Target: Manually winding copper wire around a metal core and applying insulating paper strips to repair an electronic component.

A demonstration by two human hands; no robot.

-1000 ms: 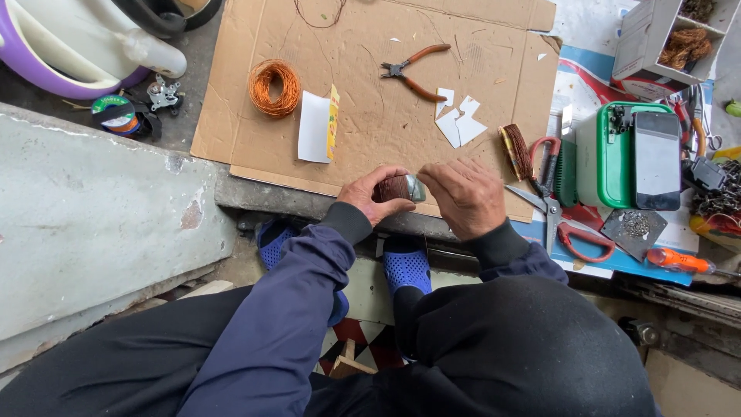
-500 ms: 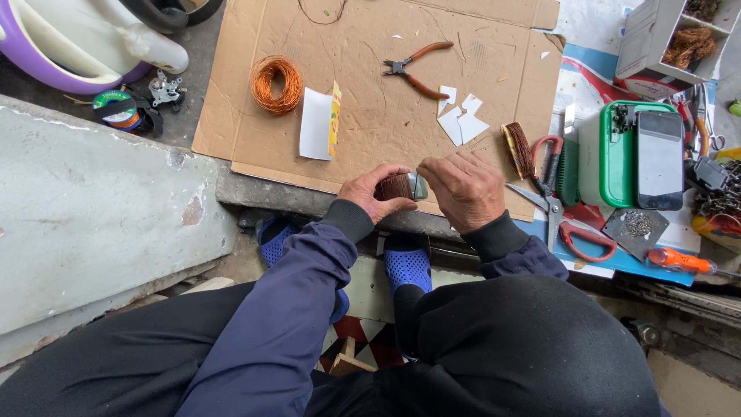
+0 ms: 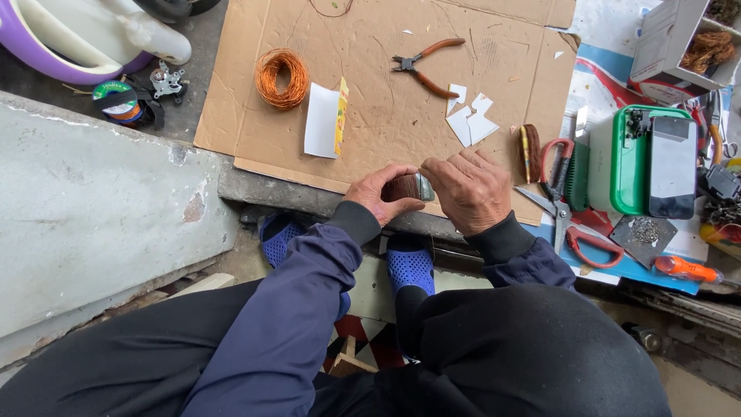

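My left hand [image 3: 376,193] grips a small brown wound coil block with metal end plates [image 3: 407,188] at the near edge of a cardboard sheet [image 3: 386,93]. My right hand [image 3: 468,189] is closed against the block's right end, fingers curled over it. What the right fingers pinch is hidden. Both hands meet above the concrete ledge, over my blue sandals [image 3: 409,266].
On the cardboard lie a coil of copper wire [image 3: 282,77], a folded white paper with a yellow strip [image 3: 324,120], orange-handled pliers [image 3: 424,62] and white paper scraps [image 3: 471,120]. To the right are red-handled scissors [image 3: 567,205], a green case [image 3: 621,158], a phone [image 3: 673,166], an orange knife [image 3: 687,270].
The hands stay on the block at the cardboard's edge; the fingers shift slightly around it. Nothing else has moved.
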